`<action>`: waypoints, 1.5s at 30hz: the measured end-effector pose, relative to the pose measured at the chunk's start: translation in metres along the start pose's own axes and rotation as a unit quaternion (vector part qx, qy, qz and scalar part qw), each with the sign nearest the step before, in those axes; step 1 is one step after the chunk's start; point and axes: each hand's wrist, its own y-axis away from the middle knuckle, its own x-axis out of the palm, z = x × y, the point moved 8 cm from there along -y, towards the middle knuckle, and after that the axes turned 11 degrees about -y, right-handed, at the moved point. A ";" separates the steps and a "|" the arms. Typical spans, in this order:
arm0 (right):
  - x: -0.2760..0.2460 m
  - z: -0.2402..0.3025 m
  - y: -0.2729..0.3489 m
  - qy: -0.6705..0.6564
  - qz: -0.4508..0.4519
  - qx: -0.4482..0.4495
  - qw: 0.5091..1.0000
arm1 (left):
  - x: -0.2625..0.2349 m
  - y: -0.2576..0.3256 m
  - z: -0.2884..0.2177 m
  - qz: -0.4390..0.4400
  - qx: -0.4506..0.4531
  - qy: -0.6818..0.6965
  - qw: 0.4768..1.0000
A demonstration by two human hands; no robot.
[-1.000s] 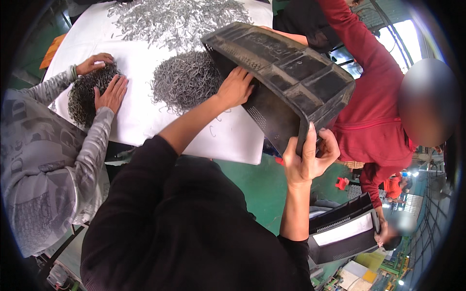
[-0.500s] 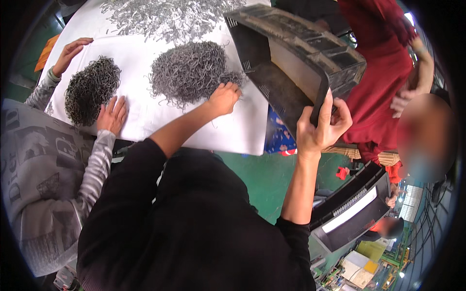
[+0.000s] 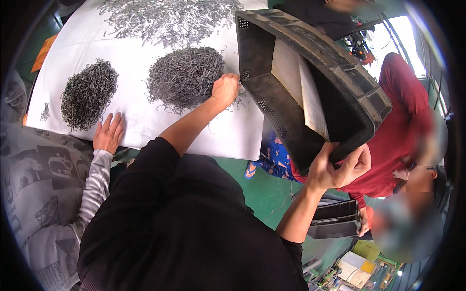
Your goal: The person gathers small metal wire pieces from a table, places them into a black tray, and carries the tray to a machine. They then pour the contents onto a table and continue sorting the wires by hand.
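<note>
My right hand [image 3: 335, 169] grips the rim of a black plastic crate [image 3: 335, 63], which is tipped on its side at the table's right edge. A pale, creased sheet [image 3: 296, 77] lines part of its inside. My left hand [image 3: 226, 89] is closed beside the crate's near-left edge, at the right side of a heap of dark, bent metal hooks [image 3: 184, 77]. Its fingertips are hidden, so what they hold cannot be made out. Some loose hooks lie just right of that hand.
On the white-covered table [image 3: 133, 58] are a smaller hook heap [image 3: 90, 94] and a wide spread of metal pieces [image 3: 170, 19]. A co-worker's hand [image 3: 109, 133] rests at left. A person in red [image 3: 378, 160] stands beyond the crate, near another black crate [image 3: 335, 218].
The crate has shifted right and toward me, with my right hand on its rim. My left hand has moved slightly up and its fingers are curled tighter. One co-worker's hand has left the smaller heap.
</note>
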 end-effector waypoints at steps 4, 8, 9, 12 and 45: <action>-0.002 -0.009 -0.004 0.032 0.012 0.017 0.999 | 0.009 -0.004 -0.010 0.040 0.076 -0.098 0.991; 0.007 -0.037 -0.015 0.039 0.031 0.074 0.996 | 0.001 -0.002 -0.020 0.014 0.183 -0.223 0.958; 0.011 -0.048 -0.017 0.037 0.041 0.096 0.994 | -0.003 -0.002 -0.021 -0.008 0.212 -0.235 0.949; 0.033 -0.091 -0.015 0.011 0.060 0.183 0.981 | -0.007 -0.003 -0.017 -0.025 0.279 -0.249 0.927; 0.095 -0.180 -0.002 -0.147 0.045 0.223 0.963 | 0.017 0.009 0.044 -0.043 -0.275 0.166 0.946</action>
